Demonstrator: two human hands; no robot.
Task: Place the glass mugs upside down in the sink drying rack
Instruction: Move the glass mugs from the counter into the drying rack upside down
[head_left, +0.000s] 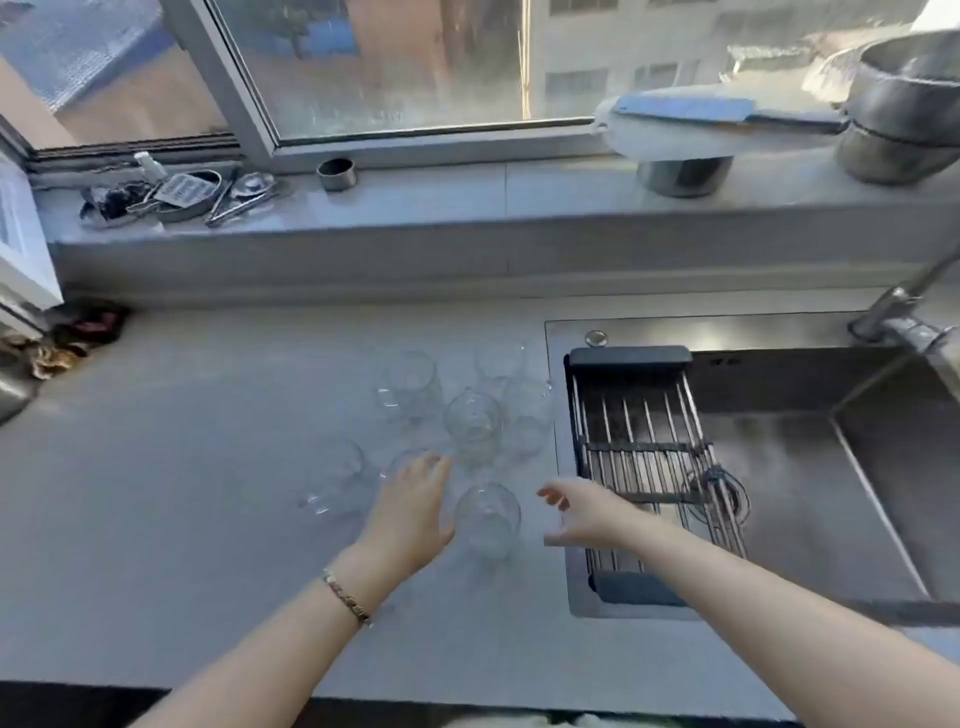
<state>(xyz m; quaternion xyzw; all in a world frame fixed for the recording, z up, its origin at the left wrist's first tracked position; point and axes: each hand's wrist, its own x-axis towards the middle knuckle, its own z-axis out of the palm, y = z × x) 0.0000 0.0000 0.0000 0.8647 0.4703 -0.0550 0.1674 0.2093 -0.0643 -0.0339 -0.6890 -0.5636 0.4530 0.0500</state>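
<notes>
- The left hand (415, 512) reached forward over the table (182, 493) with its fingers spread and empty, a bracelet (345, 597) on the wrist.
- Its fingertips lay over the rim of one glass mug (410, 462); whether they touched it could not be told through the blur.
- The right hand (582, 512) hovered open beside it, thumb and fingers curved apart and holding nothing, above the table edge next to the sink (857, 467).
- Between the two hands stood the nearest mug (487, 519), upright on the table, close to both palms but gripped by neither.
- To the left of the hands another mug (335, 475) stood apart from the rest.
- Beyond the hands a cluster of mugs sat on the table: one at the middle (474, 423), one behind it to the left (410, 384), one to the right (527, 415) and a faint one at the back (500, 361).
- All the mugs were still on the table, just left of the sink.
- The drying rack (644, 452) lay across the left end of the sink with no mug on it; a dark looped thing (724, 491) rested on its right side.
- The right forearm crossed over the near corner of the rack.
- A tap (914, 322) stood at the far right of the sink.
- On the window sill (467, 208) were a small metal ring (336, 174), a cluttered dish (182, 195) at the left, and steel pots (904, 114) at the right.
</notes>
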